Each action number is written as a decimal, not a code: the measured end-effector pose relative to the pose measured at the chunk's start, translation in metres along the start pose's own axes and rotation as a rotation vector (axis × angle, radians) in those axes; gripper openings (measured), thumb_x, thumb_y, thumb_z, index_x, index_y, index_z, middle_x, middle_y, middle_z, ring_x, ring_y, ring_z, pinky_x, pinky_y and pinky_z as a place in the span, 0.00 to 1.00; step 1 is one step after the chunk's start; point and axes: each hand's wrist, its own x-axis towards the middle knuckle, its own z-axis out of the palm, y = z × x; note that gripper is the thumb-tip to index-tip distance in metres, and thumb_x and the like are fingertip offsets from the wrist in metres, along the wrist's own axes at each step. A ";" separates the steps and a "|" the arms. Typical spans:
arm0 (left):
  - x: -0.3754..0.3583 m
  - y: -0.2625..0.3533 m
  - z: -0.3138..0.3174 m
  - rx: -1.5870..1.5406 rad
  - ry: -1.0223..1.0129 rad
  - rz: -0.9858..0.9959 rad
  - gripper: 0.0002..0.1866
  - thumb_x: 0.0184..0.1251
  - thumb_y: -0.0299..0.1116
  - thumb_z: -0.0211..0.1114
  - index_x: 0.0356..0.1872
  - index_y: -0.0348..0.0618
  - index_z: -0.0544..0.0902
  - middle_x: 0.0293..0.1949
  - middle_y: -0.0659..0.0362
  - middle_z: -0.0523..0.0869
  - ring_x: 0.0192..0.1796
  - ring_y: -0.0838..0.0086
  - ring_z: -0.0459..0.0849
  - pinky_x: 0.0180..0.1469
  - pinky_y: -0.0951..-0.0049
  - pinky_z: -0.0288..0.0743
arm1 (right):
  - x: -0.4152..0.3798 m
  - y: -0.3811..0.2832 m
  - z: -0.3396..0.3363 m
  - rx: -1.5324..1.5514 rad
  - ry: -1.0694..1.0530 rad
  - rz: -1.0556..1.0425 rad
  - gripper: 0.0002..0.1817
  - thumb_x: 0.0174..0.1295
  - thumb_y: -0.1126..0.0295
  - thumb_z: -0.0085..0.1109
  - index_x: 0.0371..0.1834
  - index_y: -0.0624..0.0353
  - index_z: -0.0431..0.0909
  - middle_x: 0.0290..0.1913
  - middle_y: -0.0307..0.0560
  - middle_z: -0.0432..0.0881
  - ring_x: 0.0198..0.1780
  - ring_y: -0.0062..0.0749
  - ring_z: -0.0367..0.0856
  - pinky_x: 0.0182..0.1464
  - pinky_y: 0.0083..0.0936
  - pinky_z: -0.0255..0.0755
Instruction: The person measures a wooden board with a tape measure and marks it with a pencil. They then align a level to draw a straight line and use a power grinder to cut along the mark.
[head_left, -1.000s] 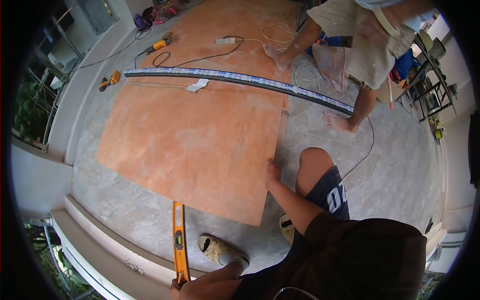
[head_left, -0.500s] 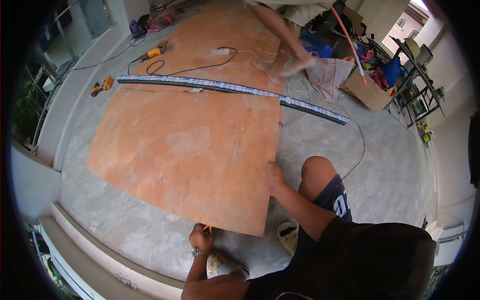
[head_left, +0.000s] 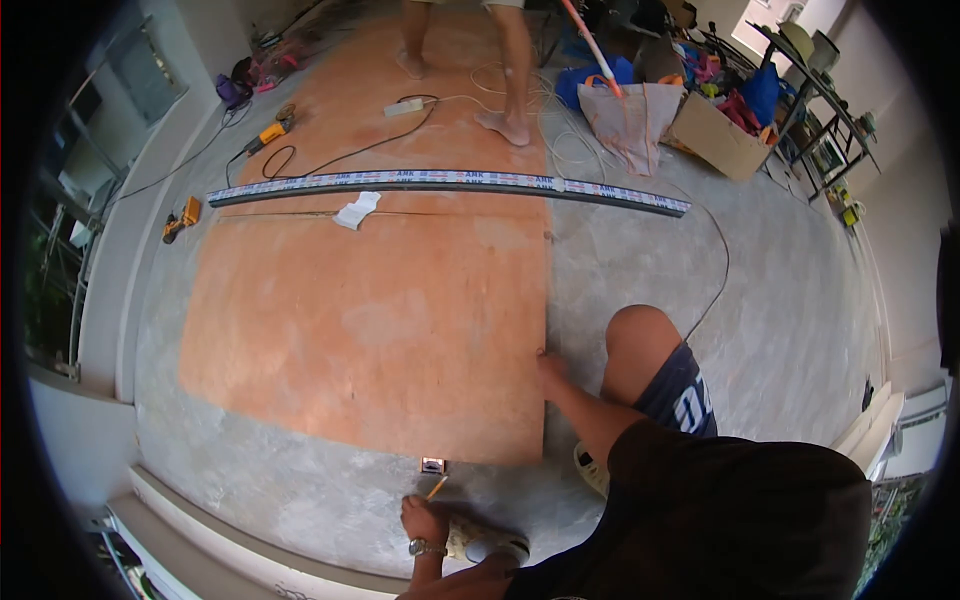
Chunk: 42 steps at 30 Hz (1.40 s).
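Note:
A large orange-brown plywood sheet (head_left: 365,380) lies in front of me on the grey floor. My right hand (head_left: 547,366) is closed at its right edge, thumb on top, the other fingers partly hidden. Low in the view, my left hand (head_left: 424,520), with a watch at the wrist, pinches a thin yellow pencil (head_left: 437,488) just off the sheet's near edge. Between the pencil and that edge sits a small black and orange object (head_left: 433,465), perhaps a tape measure, touching or nearly touching the sheet.
A long bar with printed film (head_left: 450,184) crosses the sheets, a crumpled white paper (head_left: 357,210) beside it. Another person's bare foot (head_left: 503,127) stands beyond, near cables and a power strip (head_left: 404,107). Yellow power tools (head_left: 270,135) lie left; a cardboard box (head_left: 715,140) stands right.
My left hand has drawn back from the sheet's near edge, uncovering the small black and orange object. My right hand stays at the right edge. The other person has stepped left.

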 end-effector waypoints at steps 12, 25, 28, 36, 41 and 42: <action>-0.039 -0.106 -0.116 -0.594 0.190 -0.264 0.10 0.71 0.34 0.51 0.31 0.40 0.75 0.21 0.57 0.76 0.23 0.67 0.75 0.27 0.60 0.68 | -0.018 0.045 0.037 -0.248 0.070 -0.054 0.25 0.78 0.55 0.39 0.58 0.65 0.78 0.58 0.66 0.81 0.61 0.60 0.79 0.62 0.46 0.72; -0.013 0.067 -0.349 -0.941 0.212 -0.176 0.06 0.69 0.33 0.57 0.33 0.44 0.76 0.21 0.68 0.68 0.19 0.84 0.63 0.21 0.81 0.63 | -0.064 0.118 0.063 -0.222 -0.053 0.055 0.20 0.78 0.57 0.42 0.55 0.60 0.77 0.54 0.62 0.82 0.57 0.57 0.80 0.57 0.46 0.74; 0.018 0.055 -0.327 -0.838 0.034 -0.498 0.05 0.61 0.29 0.62 0.35 0.38 0.81 0.22 0.63 0.71 0.20 0.79 0.72 0.17 0.71 0.75 | -0.054 0.111 0.054 -0.209 -0.053 0.007 0.22 0.78 0.54 0.40 0.56 0.60 0.77 0.56 0.62 0.82 0.57 0.60 0.79 0.57 0.49 0.72; 0.065 -0.092 0.041 -1.203 -0.339 -1.018 0.29 0.67 0.53 0.64 0.60 0.43 0.76 0.53 0.53 0.78 0.51 0.57 0.78 0.55 0.52 0.78 | -0.022 0.075 0.045 -0.109 0.210 0.000 0.24 0.78 0.53 0.39 0.54 0.64 0.76 0.54 0.66 0.80 0.57 0.63 0.78 0.58 0.50 0.72; 0.077 -0.007 0.117 -1.680 -0.187 -1.065 0.23 0.73 0.50 0.54 0.59 0.46 0.78 0.59 0.51 0.83 0.58 0.51 0.83 0.59 0.46 0.80 | -0.026 0.042 0.034 -0.058 0.227 -0.145 0.22 0.77 0.54 0.43 0.48 0.65 0.78 0.46 0.65 0.82 0.51 0.66 0.79 0.53 0.51 0.72; 0.083 0.006 0.113 -1.808 -0.057 -1.054 0.20 0.75 0.46 0.50 0.54 0.46 0.82 0.55 0.50 0.86 0.54 0.50 0.85 0.55 0.45 0.82 | -0.031 0.027 0.032 -0.101 0.233 -0.180 0.22 0.77 0.54 0.44 0.47 0.64 0.78 0.45 0.66 0.82 0.50 0.66 0.80 0.52 0.51 0.72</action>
